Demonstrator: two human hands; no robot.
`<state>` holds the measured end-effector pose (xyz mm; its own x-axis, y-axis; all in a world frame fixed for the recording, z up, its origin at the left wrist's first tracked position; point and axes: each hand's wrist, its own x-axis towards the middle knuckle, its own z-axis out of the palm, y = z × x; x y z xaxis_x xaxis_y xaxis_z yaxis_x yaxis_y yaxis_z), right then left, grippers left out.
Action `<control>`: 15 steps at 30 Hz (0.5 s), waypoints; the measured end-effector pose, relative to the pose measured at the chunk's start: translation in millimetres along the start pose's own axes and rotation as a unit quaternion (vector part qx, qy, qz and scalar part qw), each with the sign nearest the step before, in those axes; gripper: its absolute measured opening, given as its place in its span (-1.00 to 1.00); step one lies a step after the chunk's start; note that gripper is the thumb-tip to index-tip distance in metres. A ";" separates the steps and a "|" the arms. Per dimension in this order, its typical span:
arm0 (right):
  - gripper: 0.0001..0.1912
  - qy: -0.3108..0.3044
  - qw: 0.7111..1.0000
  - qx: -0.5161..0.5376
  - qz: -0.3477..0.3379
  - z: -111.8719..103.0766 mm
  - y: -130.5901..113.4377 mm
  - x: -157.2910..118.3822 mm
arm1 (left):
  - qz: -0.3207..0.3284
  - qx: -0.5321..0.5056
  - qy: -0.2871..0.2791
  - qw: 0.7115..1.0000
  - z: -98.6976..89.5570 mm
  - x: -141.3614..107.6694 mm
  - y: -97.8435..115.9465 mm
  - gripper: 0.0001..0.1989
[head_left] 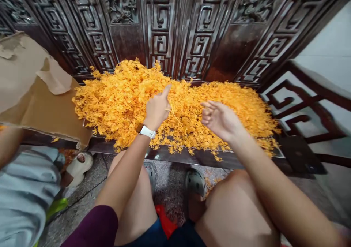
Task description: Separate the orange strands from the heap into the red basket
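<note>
A large heap of small orange plastic flower-like pieces (pixel 120 97) covers the dark wooden bench seat. Over its middle, my left hand (pixel 157 111) wears a white-banded watch (pixel 146 130). Its index finger points away from me while the other fingers curl around a thin orange strand (pixel 175 116), which hangs down on the right side. To the right, my right hand (pixel 219 119) hovers above the heap with fingers bent together and pointing left. Whatever lies between those fingertips is too blurred to make out.
A torn cardboard piece (pixel 35 97) stands at the left, beside another person's arm and light blue clothing (pixel 27 188). Behind the heap rises a carved dark wooden backrest (pixel 178 31). A dark flat object (pixel 301 153) lies at the bench's right end, under the carved armrest (pixel 309 104).
</note>
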<state>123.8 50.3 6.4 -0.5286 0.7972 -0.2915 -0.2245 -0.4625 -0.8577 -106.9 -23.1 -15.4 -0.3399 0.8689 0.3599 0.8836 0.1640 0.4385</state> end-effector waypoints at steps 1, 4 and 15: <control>-0.71 -0.018 0.999 -0.028 -0.013 5.4 4.5 -2.1 | 0.014 0.035 -0.023 0.999 0.5 -3.7 9.1 -0.34; -0.61 -0.042 0.994 -0.086 -0.050 17.9 14.3 -8.6 | 0.042 0.088 -0.057 0.994 3.2 -11.8 26.4 -0.36; -0.74 -0.051 0.994 -0.092 0.001 19.4 20.5 -15.9 | 0.069 0.108 -0.043 0.991 13.2 -16.4 26.4 -0.57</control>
<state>111.8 20.6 1.7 -0.6111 0.7486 -0.2572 -0.0743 -0.3778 -0.9229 -73.7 -26.8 -20.6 -0.1900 0.9249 0.3294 0.9713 0.1283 0.2002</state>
